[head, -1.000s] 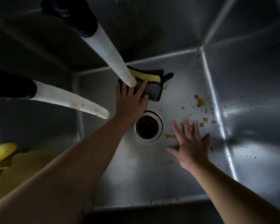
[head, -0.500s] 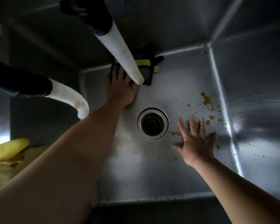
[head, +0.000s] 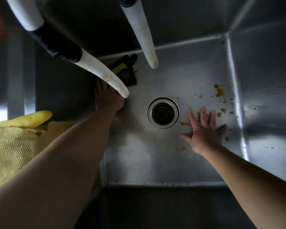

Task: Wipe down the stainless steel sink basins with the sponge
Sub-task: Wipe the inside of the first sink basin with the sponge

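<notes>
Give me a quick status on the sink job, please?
Left hand on sponge, grip hidden by hose. Right hand flat on basin floor. Orange stains unwiped.

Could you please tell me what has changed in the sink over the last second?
The left hand pushed the sponge away from the drain into the far-left corner. The right hand stayed flat on the basin floor; the orange splatter remains unwiped.

We see a dim, grainy view: soft glare brightens the sink floor (head: 163,154) and right wall, the left side sinks into shadow, and wide-angle distortion bends the edges.
</notes>
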`<state>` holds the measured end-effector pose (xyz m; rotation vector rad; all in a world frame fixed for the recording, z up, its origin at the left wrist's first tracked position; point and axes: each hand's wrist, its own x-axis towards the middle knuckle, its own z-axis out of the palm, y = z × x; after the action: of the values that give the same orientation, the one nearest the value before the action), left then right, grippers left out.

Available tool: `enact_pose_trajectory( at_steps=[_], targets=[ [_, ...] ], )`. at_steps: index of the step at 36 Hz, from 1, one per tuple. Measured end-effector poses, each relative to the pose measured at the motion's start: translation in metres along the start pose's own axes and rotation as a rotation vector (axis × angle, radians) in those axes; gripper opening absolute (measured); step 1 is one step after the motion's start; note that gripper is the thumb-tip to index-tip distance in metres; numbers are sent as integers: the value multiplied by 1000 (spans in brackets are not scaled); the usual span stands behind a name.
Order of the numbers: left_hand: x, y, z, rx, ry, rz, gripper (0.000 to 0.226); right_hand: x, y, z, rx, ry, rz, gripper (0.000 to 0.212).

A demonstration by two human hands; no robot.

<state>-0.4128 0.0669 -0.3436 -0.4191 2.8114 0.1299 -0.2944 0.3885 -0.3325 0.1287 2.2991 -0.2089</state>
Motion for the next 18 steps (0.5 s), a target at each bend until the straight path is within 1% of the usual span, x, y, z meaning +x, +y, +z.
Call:
enact_pose_trajectory(
  at_steps=[4, 8, 12, 14, 16, 18],
  targets=[
    [-60, 1, 13, -44, -76, -88, 65, -2, -1, -4, -19, -38, 10, 98],
    [-148, -8, 26, -69, -137, -173, 68, -7, -4, -9, -19, -84, 26, 95],
    [-229, -23, 42, -81, -450, -303, 74, -12, -6, -14, -14, -102, 16, 93],
    [-240, -22, 47, -68, -531, -348, 77, -13, -5, -15, -12, -95, 6, 93],
    [-236, -17, 49, -110, -541, -377, 82, -13, -5, -14, -12, -92, -1, 93],
    [-234, -11, 53, -152, -504, -394, 85, -13, -4, -13, -18, -93, -4, 94]
  ],
)
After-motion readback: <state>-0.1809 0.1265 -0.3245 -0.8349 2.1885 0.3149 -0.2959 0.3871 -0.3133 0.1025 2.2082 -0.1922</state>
